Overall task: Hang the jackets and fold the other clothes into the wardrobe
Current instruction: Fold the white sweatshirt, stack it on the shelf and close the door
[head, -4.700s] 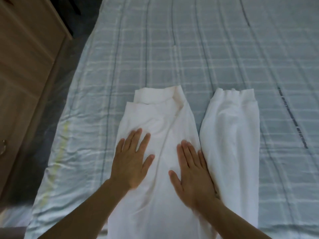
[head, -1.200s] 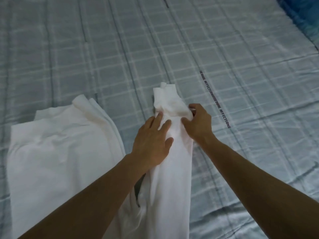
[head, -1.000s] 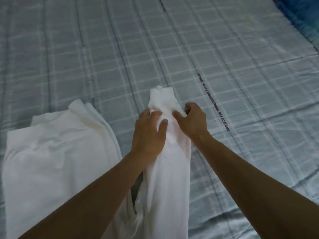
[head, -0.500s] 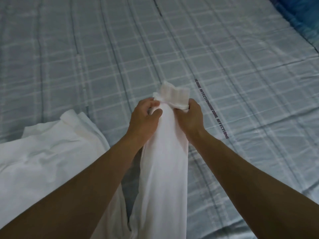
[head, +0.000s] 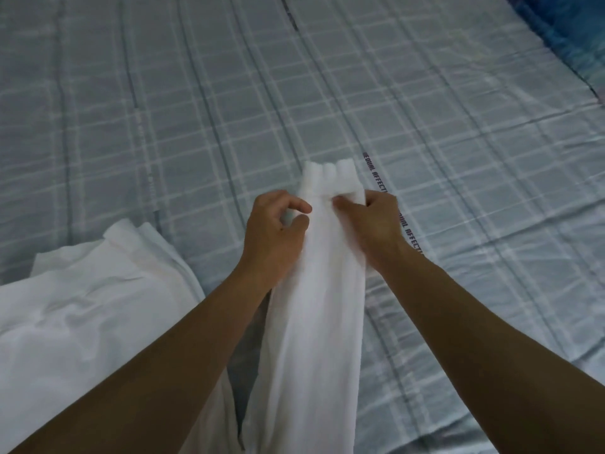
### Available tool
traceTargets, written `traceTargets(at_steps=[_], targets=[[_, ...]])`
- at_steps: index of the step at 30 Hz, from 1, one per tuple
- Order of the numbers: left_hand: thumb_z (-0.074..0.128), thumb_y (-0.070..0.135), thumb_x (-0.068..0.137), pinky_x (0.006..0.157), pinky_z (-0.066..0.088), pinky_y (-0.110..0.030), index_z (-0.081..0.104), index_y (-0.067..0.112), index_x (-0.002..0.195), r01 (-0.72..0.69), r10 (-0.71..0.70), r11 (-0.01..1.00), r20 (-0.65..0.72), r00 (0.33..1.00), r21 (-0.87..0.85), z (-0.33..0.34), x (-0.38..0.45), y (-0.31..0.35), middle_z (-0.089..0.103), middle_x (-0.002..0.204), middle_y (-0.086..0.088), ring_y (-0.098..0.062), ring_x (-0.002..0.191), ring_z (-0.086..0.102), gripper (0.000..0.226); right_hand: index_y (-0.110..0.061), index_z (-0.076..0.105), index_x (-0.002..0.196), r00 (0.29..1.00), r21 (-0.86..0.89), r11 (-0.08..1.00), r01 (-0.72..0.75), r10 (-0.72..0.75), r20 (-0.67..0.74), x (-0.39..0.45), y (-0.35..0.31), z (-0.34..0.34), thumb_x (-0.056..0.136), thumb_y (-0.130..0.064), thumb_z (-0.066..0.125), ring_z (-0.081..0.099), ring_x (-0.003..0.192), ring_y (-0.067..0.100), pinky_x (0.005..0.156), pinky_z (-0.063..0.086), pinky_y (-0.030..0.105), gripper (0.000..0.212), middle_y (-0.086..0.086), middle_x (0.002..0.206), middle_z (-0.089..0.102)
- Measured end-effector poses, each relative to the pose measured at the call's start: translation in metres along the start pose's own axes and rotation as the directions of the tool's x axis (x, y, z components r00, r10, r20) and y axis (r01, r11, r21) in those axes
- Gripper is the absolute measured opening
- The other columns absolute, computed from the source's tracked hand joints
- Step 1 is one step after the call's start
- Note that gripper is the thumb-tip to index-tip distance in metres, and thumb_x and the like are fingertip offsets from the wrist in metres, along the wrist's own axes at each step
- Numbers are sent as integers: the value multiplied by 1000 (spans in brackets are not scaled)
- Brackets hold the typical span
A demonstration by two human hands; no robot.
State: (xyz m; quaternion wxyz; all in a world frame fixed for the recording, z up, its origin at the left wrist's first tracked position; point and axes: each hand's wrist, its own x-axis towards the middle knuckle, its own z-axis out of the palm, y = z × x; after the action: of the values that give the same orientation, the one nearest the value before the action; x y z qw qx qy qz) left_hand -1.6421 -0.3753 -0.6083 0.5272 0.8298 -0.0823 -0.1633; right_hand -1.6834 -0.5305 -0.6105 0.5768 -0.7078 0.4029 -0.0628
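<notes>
A white long-sleeved garment lies on the bed. Its body [head: 82, 322] is spread flat at the lower left. One long sleeve [head: 314, 322] runs up the middle of the view, raised off the sheet. My left hand [head: 278, 227] pinches the sleeve's left edge just below the ribbed cuff [head: 329, 178]. My right hand [head: 373, 224] grips the right edge at the same height. The cuff stands up above both hands.
The bed carries a pale blue-grey checked sheet [head: 458, 158] with a line of dark printed lettering [head: 373, 172] running diagonally past my right hand. A darker blue fabric [head: 576, 24] shows at the top right corner.
My hands left the garment's flat body and moved to the sleeve. They took hold below the cuff and lifted the sleeve off the sheet; the cuff now stands upright.
</notes>
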Motion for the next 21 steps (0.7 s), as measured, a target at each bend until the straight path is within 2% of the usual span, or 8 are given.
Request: traceTargets(at_steps=[2,5,7,10,13,16,18,21], targets=[[62,11,89,85,35,-3,67,29,87,-25,29,998,-61,998,59,0,1,2,52,116,15,-3,108,52,19,-11,67,68,990,-37,998,52,-57,-131,-1,11,-15,80,-23,74,61,57,14,54,50,28,18,0,63,66],[60,10,90,93,44,-24,65,23,92,-15,18,991,-21,1000,133,6,-2,-1,54,110,8,-10,104,52,14,-13,65,83,980,-81,996,-41,24,-200,1,30,-28,79,-23,75,64,71,17,61,48,28,14,-2,76,67],[59,10,90,91,45,-29,65,21,96,-55,56,973,2,998,224,13,-10,-3,55,110,6,-14,105,54,14,-10,65,100,971,-78,988,-134,115,-212,4,38,-31,74,-24,79,68,82,19,63,51,27,33,2,91,69],[59,9,88,84,43,-26,65,15,102,-245,235,928,71,969,282,26,-26,-4,56,108,4,-18,98,56,16,-7,70,97,968,-50,977,-206,195,-159,9,38,-36,65,-25,84,72,83,24,69,61,36,39,7,91,73],[58,17,93,88,52,-39,63,11,117,-341,289,911,228,930,233,46,-39,0,60,115,-3,-21,99,60,26,-7,70,89,963,25,963,-269,268,18,4,32,-41,71,-16,84,73,82,28,72,62,39,25,11,89,74],[48,29,102,103,45,-37,53,17,135,-244,166,949,343,924,198,63,-41,14,58,133,-2,-18,119,55,36,-6,72,87,990,67,991,-117,111,90,-4,27,-44,81,-15,75,74,78,33,73,61,53,11,14,83,75],[42,36,103,101,45,-34,52,24,135,-103,65,990,344,937,94,67,-39,26,61,129,2,-13,116,57,35,-6,72,85,995,40,997,69,-72,75,-11,23,-44,84,-16,71,71,80,39,71,59,57,10,17,82,73],[39,50,101,94,48,-32,57,31,126,71,-45,994,306,951,-77,65,-39,37,66,118,8,-8,108,62,36,-9,75,84,948,-9,951,309,-307,83,-22,18,-39,87,-13,64,69,76,36,67,58,53,12,12,77,72]])
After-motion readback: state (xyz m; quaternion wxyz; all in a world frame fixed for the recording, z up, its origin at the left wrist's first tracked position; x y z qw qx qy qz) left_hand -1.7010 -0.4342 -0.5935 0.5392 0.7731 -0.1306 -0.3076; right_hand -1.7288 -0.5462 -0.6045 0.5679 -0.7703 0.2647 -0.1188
